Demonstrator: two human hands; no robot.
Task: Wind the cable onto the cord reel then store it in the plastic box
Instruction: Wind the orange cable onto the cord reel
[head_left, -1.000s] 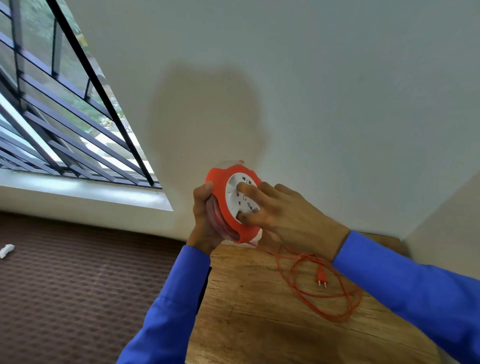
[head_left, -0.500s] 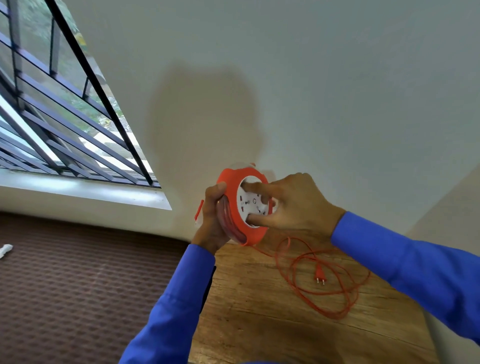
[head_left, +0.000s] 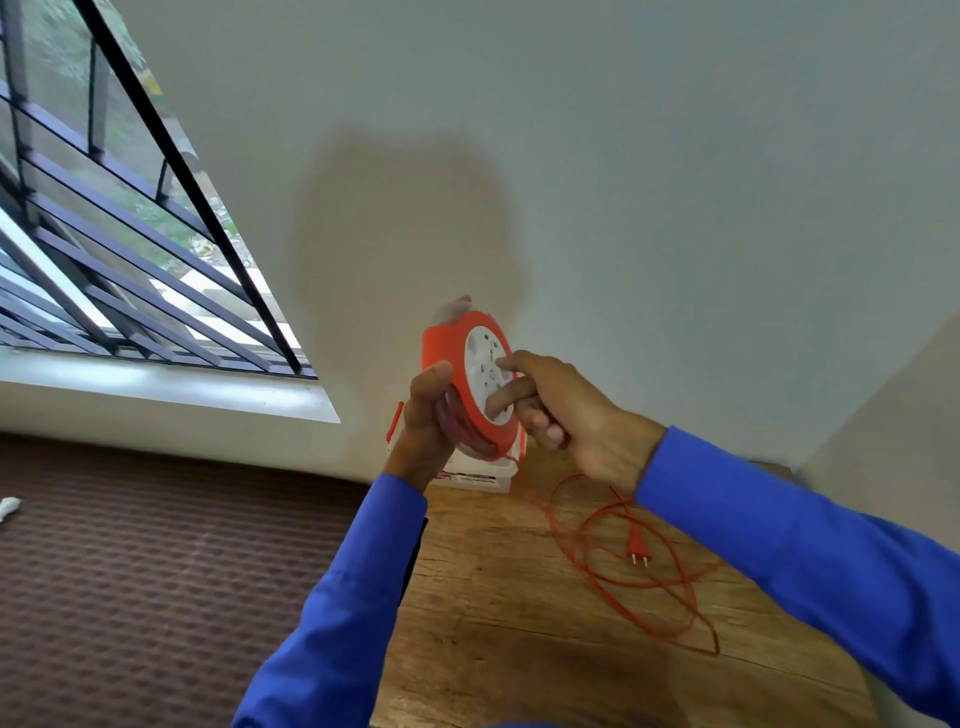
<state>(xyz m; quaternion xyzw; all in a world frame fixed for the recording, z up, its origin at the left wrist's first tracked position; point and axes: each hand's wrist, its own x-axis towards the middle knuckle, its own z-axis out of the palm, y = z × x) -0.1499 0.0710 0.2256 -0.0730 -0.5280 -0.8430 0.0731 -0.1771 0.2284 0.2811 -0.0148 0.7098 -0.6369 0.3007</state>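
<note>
An orange cord reel (head_left: 447, 353) with a white socket face is held upright above the far end of the wooden table (head_left: 493, 613). My left hand (head_left: 423, 421) grips its rim from the left, the thumb over the edge. My right hand (head_left: 561, 410) rests fingers on the white face, the index finger pressed into it. Wound orange cable shows inside the reel. The loose orange cable (head_left: 613, 566) lies in loops on the table, its two-pin plug (head_left: 638, 550) in the middle. Behind the reel stands the clear plastic box (head_left: 478, 475) with an orange clip, mostly hidden.
The table stands against a pale wall, in a corner at the right. To the left lie a brown patterned floor (head_left: 156, 571), a barred window (head_left: 104, 260) and its white sill. A small white scrap (head_left: 8, 506) lies on the floor at far left.
The reel has been lifted slightly and turned. My right hand's fingers have moved round on the white face. The plastic box behind the reel has come into sight.
</note>
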